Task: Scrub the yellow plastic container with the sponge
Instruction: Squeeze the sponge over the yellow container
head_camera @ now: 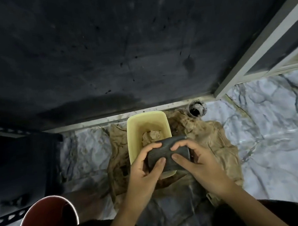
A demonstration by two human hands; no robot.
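The yellow container [147, 129] stands on a brown cloth [211, 139] spread over the marbled floor [272, 119], close to a dark wall [119, 42]. Above its near end both hands hold a dark sponge [168, 153]: the left hand [142, 170] grasps its left side, thumb on top and fingers curled over the far edge, and the right hand [198, 161] grasps its right side the same way. The sponge is not yet down inside the container, so scrubbing has probably not begun.

The main risk is that neither hand steadies the container. Hard strokes could make the light plastic slide on the cloth or tip towards the wall; one hand likely needs to move to the rim. A crumpled beige lump [151, 135] lies inside at the bottom; whether it is a rag or dirt cannot be told, but it sits where the sponge must work and may smear or bunch up under it. The cloth looks creased, so it could ruck and carry the container along.

A red bucket [46, 224] stands near the person's left, well apart from the container. An open drain [197, 109] sits just beyond the cloth by the wall, and a metal frame [258, 44] rises at the right.
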